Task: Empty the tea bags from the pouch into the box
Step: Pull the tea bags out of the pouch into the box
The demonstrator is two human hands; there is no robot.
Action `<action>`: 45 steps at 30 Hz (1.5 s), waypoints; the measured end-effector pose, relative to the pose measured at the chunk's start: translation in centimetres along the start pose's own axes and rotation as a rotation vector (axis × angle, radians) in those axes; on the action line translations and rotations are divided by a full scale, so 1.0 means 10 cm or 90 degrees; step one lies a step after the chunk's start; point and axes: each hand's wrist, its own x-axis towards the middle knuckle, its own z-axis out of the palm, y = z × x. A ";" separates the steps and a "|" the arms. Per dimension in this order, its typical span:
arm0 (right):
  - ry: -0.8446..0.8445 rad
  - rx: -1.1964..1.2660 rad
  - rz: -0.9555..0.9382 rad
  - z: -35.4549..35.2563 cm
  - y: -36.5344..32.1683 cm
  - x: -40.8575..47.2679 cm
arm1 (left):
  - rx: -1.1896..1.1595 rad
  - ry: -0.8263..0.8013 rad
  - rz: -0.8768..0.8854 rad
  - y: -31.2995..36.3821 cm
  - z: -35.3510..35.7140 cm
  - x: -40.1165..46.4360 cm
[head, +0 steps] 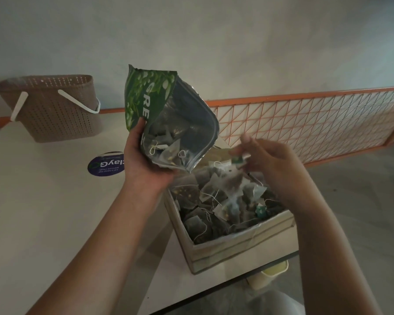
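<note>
My left hand (143, 162) grips a green foil pouch (168, 114) by its lower edge, tilted with its open mouth facing me and down over the box. Several pyramid tea bags (166, 151) lie inside the pouch near the mouth. My right hand (268, 164) hovers over the box and pinches a small green tea bag tag (237, 159) between thumb and fingers. The cardboard box (241, 248) sits at the table's near right corner, filled with several tea bags (223, 201) and tangled strings.
A brown perforated basket (52, 110) with white handles stands at the back left of the table. A round blue sticker (106, 164) lies on the tabletop left of the pouch. An orange wire grid panel (305, 123) runs behind at the right. A pale cup (268, 275) sits below the table edge.
</note>
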 end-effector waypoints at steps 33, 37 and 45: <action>-0.096 -0.401 -0.011 0.19 0.14 -0.13 | 0.032 0.009 0.017 -0.09 0.02 0.02; -0.264 -0.482 0.058 0.22 0.17 -0.14 | 0.040 0.005 0.020 -0.05 0.03 0.04; 0.144 -0.346 -0.145 0.40 -0.14 -0.11 | 0.047 0.002 0.003 -0.01 -0.01 0.05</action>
